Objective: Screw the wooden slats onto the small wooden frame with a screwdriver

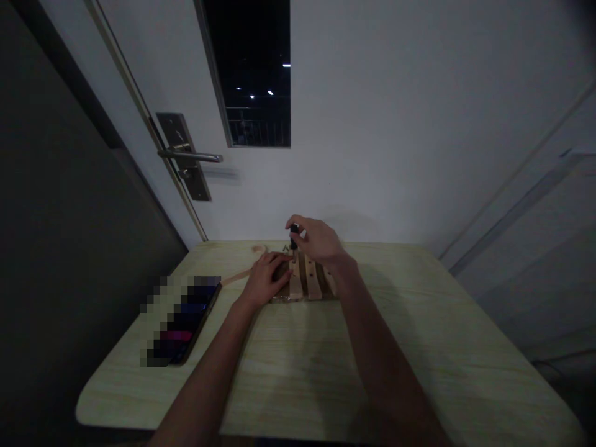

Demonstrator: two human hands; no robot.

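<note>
A small wooden slatted piece (307, 282) lies on the pale table (302, 366) near its far edge. My left hand (265, 279) rests flat on the left part of the slats, fingers lying over the wood. My right hand (314, 239) hovers just above the slats' far end, its fingers pinched around a small black tool handle (293, 234) that stands upright on the wood. A few small dark bits, possibly screws (285, 248), lie on the table behind the slats.
A phone with a lit screen (186, 323) lies on the table's left side. A thin wooden strip (239, 274) curves behind my left hand. A white door with a metal lever handle (190, 156) and a dark window stands right behind the table.
</note>
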